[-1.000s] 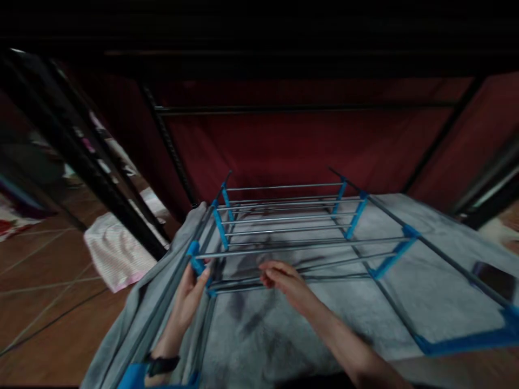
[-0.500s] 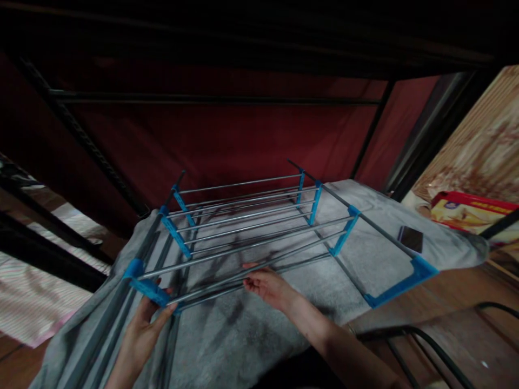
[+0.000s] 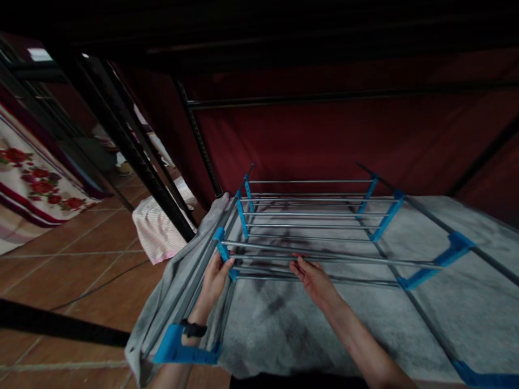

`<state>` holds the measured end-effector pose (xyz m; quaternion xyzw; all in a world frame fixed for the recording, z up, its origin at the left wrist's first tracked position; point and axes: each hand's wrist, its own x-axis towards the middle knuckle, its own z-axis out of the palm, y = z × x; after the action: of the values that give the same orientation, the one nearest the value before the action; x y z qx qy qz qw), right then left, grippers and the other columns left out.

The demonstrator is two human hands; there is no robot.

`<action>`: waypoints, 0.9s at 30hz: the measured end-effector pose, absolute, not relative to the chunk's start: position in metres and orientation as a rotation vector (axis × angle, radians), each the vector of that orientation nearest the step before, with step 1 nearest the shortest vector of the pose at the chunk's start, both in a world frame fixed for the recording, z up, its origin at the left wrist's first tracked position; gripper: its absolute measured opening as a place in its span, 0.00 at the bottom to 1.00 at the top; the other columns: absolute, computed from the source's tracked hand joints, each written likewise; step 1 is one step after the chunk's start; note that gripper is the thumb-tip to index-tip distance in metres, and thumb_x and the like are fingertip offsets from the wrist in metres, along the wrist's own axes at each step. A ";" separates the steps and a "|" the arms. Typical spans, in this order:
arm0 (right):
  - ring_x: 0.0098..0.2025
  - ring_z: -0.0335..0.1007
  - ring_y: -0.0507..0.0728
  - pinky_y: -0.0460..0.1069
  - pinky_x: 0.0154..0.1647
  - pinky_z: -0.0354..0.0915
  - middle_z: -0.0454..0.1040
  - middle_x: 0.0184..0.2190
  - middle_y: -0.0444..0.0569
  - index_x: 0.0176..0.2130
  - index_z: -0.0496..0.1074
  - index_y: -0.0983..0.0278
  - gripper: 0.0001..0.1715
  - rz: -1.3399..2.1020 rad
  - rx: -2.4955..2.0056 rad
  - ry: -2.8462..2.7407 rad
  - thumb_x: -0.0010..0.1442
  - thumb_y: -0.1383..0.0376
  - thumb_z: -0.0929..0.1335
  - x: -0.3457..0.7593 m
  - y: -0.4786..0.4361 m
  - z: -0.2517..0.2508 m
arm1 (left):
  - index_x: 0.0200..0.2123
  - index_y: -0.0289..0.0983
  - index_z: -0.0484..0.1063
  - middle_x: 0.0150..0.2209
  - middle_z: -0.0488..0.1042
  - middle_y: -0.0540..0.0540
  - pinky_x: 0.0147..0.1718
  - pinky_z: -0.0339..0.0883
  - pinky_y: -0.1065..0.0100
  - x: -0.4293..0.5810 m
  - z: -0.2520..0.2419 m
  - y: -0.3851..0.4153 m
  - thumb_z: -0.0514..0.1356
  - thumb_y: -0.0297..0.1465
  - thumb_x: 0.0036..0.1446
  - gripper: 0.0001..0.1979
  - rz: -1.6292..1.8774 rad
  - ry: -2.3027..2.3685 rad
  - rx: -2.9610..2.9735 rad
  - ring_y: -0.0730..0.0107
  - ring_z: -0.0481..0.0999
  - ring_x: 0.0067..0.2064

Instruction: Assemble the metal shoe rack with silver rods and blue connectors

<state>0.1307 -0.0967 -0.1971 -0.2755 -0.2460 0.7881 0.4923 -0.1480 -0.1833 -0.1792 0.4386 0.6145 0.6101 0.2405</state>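
Observation:
A rack frame of grey metal rods and blue plastic brackets lies on a grey cloth (image 3: 275, 335). My left hand (image 3: 214, 283) is closed around the left blue bracket (image 3: 223, 252) of the nearest section, thumb on its front. My right hand (image 3: 315, 278) pinches a thin grey rod (image 3: 360, 261) near its middle. This rod runs from the left bracket toward the right blue bracket (image 3: 436, 262); whether its far end sits in a hole I cannot tell. Further back, several rods span between smaller blue brackets (image 3: 242, 216). A dark band is around my left wrist.
Blue end pieces (image 3: 186, 348) sit at the front left and front right (image 3: 486, 375). Dark metal posts (image 3: 133, 146) and a red curtain (image 3: 324, 140) stand around the cloth. A striped cloth (image 3: 162, 227) hangs at left above the tiled floor (image 3: 85, 286).
My view has turned left, so the rack appears further right. My left hand still holds the bracket. My right hand's fingers remain at the rods of the nearest section.

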 end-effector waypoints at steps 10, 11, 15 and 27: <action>0.35 0.80 0.54 0.50 0.44 0.78 0.83 0.32 0.46 0.29 0.83 0.62 0.16 1.893 -0.680 -0.589 0.41 0.60 0.84 0.130 -0.100 -0.187 | 0.53 0.38 0.72 0.55 0.77 0.41 0.63 0.63 0.51 -0.153 -0.186 -0.183 0.66 0.45 0.55 0.26 1.646 1.654 1.205 0.51 0.73 0.59; 0.35 0.80 0.54 0.50 0.44 0.78 0.83 0.32 0.46 0.29 0.83 0.62 0.16 1.892 -0.683 -0.587 0.40 0.60 0.84 0.130 -0.100 -0.187 | 0.54 0.38 0.72 0.56 0.76 0.41 0.64 0.62 0.50 -0.152 -0.185 -0.183 0.65 0.45 0.55 0.26 1.641 1.669 1.208 0.50 0.72 0.60; 0.34 0.80 0.54 0.50 0.44 0.77 0.83 0.32 0.47 0.30 0.83 0.62 0.16 1.880 -0.692 -0.595 0.40 0.60 0.84 0.130 -0.100 -0.188 | 0.58 0.39 0.69 0.60 0.73 0.40 0.67 0.55 0.49 -0.149 -0.186 -0.183 0.62 0.45 0.59 0.26 1.611 1.767 1.270 0.51 0.68 0.65; 0.33 0.78 0.55 0.53 0.45 0.76 0.81 0.29 0.47 0.32 0.82 0.63 0.19 1.743 -0.771 -0.697 0.46 0.54 0.82 0.119 -0.106 -0.189 | 0.47 0.39 0.72 0.47 0.77 0.43 0.61 0.63 0.51 -0.152 -0.190 -0.183 0.60 0.47 0.60 0.19 1.582 1.856 1.333 0.53 0.74 0.55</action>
<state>0.1186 -0.1057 -0.1886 -0.3227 -0.2918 0.7295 0.5278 -0.1523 -0.1827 -0.1895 0.4717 0.6569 0.5600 0.1800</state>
